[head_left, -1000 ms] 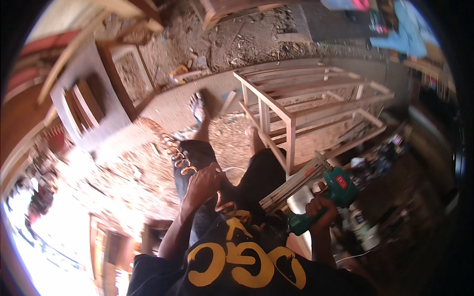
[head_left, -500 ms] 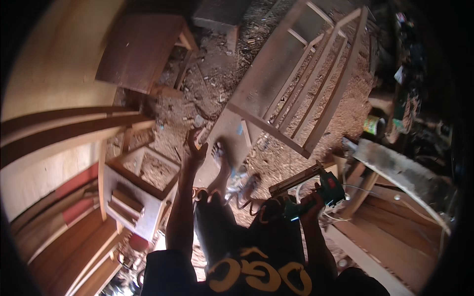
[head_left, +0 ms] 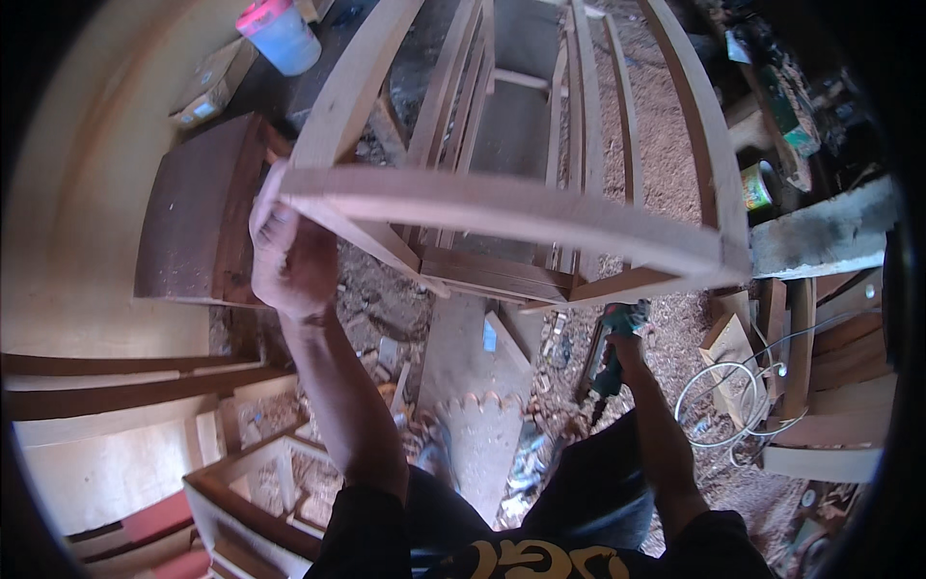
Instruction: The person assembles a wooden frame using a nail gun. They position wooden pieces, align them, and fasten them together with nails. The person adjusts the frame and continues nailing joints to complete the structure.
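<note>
Around wooden frame [head_left: 502, 205], seemingly, blurred left grip [head_left: 292, 253]

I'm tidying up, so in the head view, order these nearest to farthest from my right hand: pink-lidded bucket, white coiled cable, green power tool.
1. Green power tool: gripped in your right hand.
2. White coiled cable: to that hand's right.
3. Pink-lidded bucket: far upper left.

The worker's left hand [head_left: 292, 253] has hold of the near left corner of a slatted wooden frame [head_left: 502, 201]. Lower down, the right hand [head_left: 629, 349] grips a green nail gun [head_left: 609, 374]. Over to the right, pale cable [head_left: 678, 402] lies looped; at far left, a pink-lidded bucket [head_left: 286, 41] stands beyond a dark brown wooden cabinet [head_left: 188, 217].
</note>
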The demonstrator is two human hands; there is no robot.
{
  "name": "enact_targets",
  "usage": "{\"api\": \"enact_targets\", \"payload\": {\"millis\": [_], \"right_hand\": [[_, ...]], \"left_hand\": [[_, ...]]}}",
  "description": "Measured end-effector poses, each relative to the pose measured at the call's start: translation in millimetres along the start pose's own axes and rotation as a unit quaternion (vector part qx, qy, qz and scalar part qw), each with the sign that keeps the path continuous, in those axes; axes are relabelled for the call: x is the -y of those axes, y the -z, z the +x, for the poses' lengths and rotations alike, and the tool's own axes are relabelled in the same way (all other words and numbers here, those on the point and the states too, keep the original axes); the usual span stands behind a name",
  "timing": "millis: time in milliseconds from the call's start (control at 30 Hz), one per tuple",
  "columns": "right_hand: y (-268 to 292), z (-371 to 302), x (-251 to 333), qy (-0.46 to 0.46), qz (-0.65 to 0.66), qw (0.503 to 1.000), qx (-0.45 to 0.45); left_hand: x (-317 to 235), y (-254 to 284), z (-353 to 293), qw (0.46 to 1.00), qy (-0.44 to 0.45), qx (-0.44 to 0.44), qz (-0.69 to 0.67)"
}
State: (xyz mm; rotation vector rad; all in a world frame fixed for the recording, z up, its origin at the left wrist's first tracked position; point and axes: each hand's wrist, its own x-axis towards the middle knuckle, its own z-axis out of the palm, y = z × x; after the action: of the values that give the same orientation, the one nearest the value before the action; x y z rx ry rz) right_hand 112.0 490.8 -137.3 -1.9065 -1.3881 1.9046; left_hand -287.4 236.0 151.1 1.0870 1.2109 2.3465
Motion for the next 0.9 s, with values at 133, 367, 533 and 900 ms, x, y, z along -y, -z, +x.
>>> {"api": "enact_targets", "payload": {"millis": [133, 367, 533, 900], "right_hand": [[-13.6, 25.8, 7.2, 0.165, -0.316, 0.934, 0.039], [-16.0, -13.9, -11.6, 0.292, -0.434, 0.851, 0.045], [-5.7, -60.6, -30.8, 0.187, -0.53, 0.822, 0.096], [-26.9, -102.5, -34.5, 0.187, -0.605, 0.758, 0.153]], "left_hand": [[9.4, -6.2, 10.9, 0.973, -0.055, 0.226, 0.001], [20.4, -24.4, 9.6, 0.987, 0.002, 0.145, 0.067], [21.2, -32.7, 5.4, 0.993, 0.037, 0.115, 0.013], [22.3, -28.9, 4.6, 0.993, 0.046, 0.106, 0.023]]}}
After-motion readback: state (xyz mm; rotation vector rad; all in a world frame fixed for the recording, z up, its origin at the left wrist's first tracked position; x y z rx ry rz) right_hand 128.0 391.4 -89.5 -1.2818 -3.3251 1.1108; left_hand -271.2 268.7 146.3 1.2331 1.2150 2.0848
